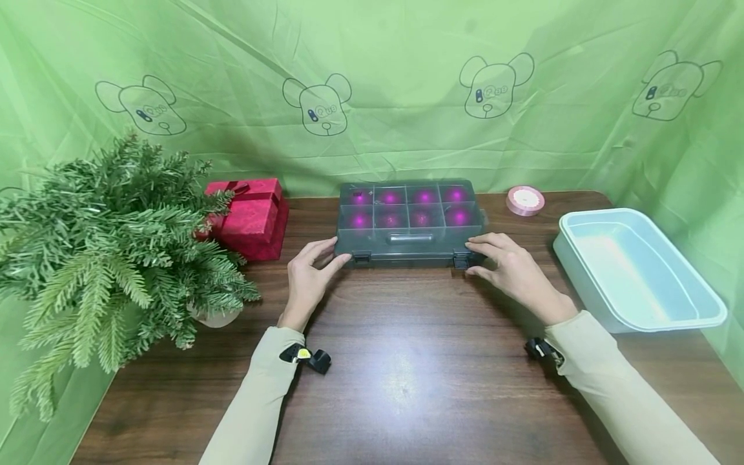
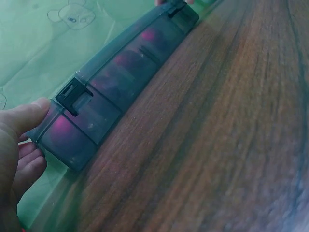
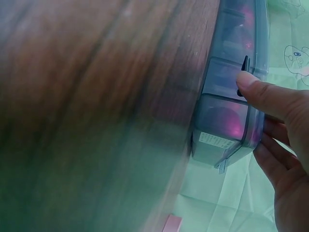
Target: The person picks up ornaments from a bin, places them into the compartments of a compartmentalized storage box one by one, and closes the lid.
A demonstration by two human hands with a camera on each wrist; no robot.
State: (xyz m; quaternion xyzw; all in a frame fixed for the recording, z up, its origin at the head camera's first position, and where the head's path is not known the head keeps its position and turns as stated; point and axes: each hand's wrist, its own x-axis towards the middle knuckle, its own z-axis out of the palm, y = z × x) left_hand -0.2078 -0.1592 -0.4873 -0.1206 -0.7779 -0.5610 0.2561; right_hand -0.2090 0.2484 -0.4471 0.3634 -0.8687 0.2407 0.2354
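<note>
A translucent dark compartment box lies on the table with its lid down. Shiny magenta balls show inside its divided sections. My left hand grips the box's front left corner, thumb on the front edge beside the left latch and fingers round the side. This latch lies against the front wall. At the other end, my right hand holds the front right corner. Its thumb is at the right latch, which sticks out from the box, while the other fingers rest by the lid's edge.
An artificial fir tree stands at the left, its branches overlapping a red gift box. A pink ribbon spool lies at the back right. Nearer on the right is a pale blue plastic basin. A green curtain hangs behind the table.
</note>
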